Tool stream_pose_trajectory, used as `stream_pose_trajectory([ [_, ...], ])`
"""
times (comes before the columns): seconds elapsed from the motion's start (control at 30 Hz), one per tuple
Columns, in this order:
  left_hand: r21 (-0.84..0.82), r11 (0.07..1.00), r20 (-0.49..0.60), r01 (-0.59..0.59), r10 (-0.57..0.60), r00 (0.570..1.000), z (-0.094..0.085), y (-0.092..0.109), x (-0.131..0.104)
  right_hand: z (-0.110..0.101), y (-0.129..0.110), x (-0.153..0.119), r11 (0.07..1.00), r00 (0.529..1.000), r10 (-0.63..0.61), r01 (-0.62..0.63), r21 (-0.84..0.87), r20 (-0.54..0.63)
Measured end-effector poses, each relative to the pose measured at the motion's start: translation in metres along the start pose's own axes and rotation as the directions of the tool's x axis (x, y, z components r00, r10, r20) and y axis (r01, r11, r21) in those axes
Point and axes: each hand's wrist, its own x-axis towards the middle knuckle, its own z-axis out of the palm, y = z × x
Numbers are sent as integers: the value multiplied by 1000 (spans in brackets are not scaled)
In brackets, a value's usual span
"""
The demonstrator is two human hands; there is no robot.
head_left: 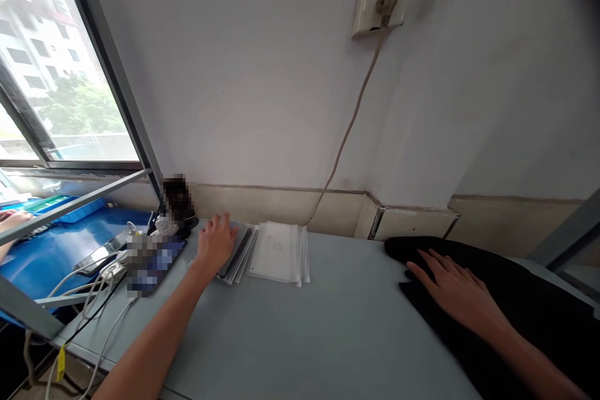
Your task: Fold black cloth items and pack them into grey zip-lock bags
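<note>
My left hand [214, 244] reaches forward and rests on a fanned stack of thin grey sheets [241, 254] near the wall; whether it grips them I cannot tell. Right beside that stack lies a pile of clear plastic sleeves [280, 252]. My right hand [452, 290] lies flat, fingers spread, on a black cloth [525, 300] that covers the right part of the grey table [328, 331]. It holds nothing.
A phone [157, 262], chargers and white cables [100, 278] crowd the table's left end. A blue surface [51, 250] lies beyond a metal frame, with another person's hand [12, 222] at its far left. A wall socket [382, 0] feeds a cord [349, 125] down to the table.
</note>
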Motion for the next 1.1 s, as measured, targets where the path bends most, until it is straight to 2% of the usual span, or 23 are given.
stream_pose_trajectory([
  [0.07,49,992,111,113,-118,987,6,-13,1,1,2,0,1000,1000,-7,7,11,-14],
  [0.13,47,990,156,135,-140,978,11,-19,0,1,4,1,1000,1000,-11,11,16,-24],
  [0.37,-31,993,82,117,-114,990,1,-17,3,-1,2,2,1000,1000,-18,18,8,-22],
  [0.53,-183,982,109,39,-19,994,-15,-38,11,-4,-1,2,1000,1000,-2,1,11,6],
  [0.6,-348,938,141,0,52,989,-29,-46,10,-11,-3,4,999,1000,-3,2,37,17],
  [0.63,-491,871,171,8,87,981,-38,-47,9,-18,-6,6,998,1000,0,0,55,11],
  [0.7,-766,630,274,130,137,952,-55,-43,5,-38,-17,6,995,999,14,-11,103,-33],
  [0.77,-876,381,387,296,187,903,-66,-29,-1,-66,-39,2,983,995,21,-2,181,-101],
  [0.8,-901,261,406,346,228,885,-69,-18,-5,-81,-53,-2,959,994,6,24,282,-105],
  [0.83,-913,147,407,380,279,870,-68,-6,-9,-95,-70,-8,911,998,-8,35,412,-66],
  [0.9,-906,-55,367,420,395,843,-61,23,-20,-118,-108,-23,760,987,-105,4,649,117],
  [0.93,-890,-130,340,436,447,827,-55,37,-27,-125,-126,-30,667,955,-209,-18,745,210],
  [1.0,-853,-215,311,476,523,793,-43,62,-44,-130,-159,-43,513,886,-342,-104,852,313],
  [1.03,-832,-237,311,502,550,775,-38,72,-52,-129,-171,-47,472,858,-388,-131,872,338],
  [1.1,-797,-246,332,551,584,741,-30,84,-65,-121,-189,-52,415,849,-408,-156,896,336],
])
